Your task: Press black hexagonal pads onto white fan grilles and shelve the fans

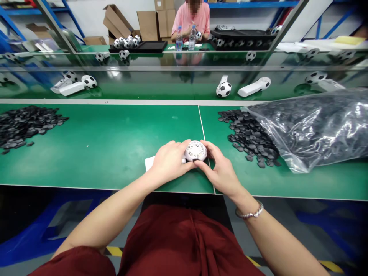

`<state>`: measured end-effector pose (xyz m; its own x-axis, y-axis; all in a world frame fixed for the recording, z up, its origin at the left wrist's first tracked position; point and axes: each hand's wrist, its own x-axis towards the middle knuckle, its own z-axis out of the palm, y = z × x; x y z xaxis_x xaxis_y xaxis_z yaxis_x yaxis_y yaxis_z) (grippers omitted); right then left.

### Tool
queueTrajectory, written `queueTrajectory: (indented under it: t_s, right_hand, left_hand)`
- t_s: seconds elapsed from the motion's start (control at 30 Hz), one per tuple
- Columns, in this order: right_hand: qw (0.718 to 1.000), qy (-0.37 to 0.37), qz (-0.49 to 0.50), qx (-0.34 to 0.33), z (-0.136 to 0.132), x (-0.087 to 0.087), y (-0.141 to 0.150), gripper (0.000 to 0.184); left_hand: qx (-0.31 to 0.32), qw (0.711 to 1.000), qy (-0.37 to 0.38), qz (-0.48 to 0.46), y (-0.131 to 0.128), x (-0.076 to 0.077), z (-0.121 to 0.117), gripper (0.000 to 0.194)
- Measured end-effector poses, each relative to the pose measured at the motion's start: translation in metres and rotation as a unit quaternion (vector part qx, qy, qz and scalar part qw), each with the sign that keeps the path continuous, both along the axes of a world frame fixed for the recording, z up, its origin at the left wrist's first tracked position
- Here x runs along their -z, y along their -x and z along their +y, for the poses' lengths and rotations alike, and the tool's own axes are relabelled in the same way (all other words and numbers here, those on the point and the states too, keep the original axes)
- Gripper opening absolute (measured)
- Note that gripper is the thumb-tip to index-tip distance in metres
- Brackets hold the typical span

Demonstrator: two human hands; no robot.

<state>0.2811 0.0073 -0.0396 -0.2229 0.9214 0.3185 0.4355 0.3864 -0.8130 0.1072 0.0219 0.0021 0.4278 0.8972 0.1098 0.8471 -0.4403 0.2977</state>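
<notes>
In the head view, your left grip [171, 160] and right grip [220, 167] are partly curled, fingers holding both sides of a white round plastic piece with an openwork face [196, 150], at the near middle of the glossy green surface [115, 134]. Small flat black plastic pieces [254, 138] lie right, beside a transparent plastic bag [322, 128]; another dark pile [25, 124] lies left.

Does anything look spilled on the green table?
Maybe the black pieces on the right: they lie in a loose, straggling heap beside the clear bag, like a spill, though perhaps that's deliberate.
</notes>
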Motion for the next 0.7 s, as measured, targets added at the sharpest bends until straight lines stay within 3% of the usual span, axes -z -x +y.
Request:
queueTrajectory:
  t_s: [0.3,0.43,0.53,0.63,0.7]
  right_hand:
    - [1.0,-0.007,0.006,0.001,0.006,-0.007,0.002,0.046]
    - [1.0,0.007,0.014,-0.026,0.001,-0.009,-0.016,0.037]
    - [0.996,-0.033,-0.026,0.078,-0.008,-0.01,-0.051,0.02]
    - [0.971,-0.082,-0.112,0.196,-0.015,-0.008,-0.092,0.013]
    - [0.953,-0.106,-0.174,0.226,-0.015,-0.006,-0.112,0.012]
  left_hand:
    - [0.001,1.0,-0.011,0.013,-0.002,-0.002,-0.001,0.056]
    - [0.0,0.998,-0.031,0.053,-0.002,0.0,-0.005,0.057]
    - [0.022,0.996,-0.043,0.072,-0.001,0.001,-0.008,0.055]
    - [0.038,0.995,-0.062,0.068,-0.002,0.0,-0.01,0.053]
    - [0.034,0.993,-0.09,0.063,-0.004,0.0,-0.012,0.05]
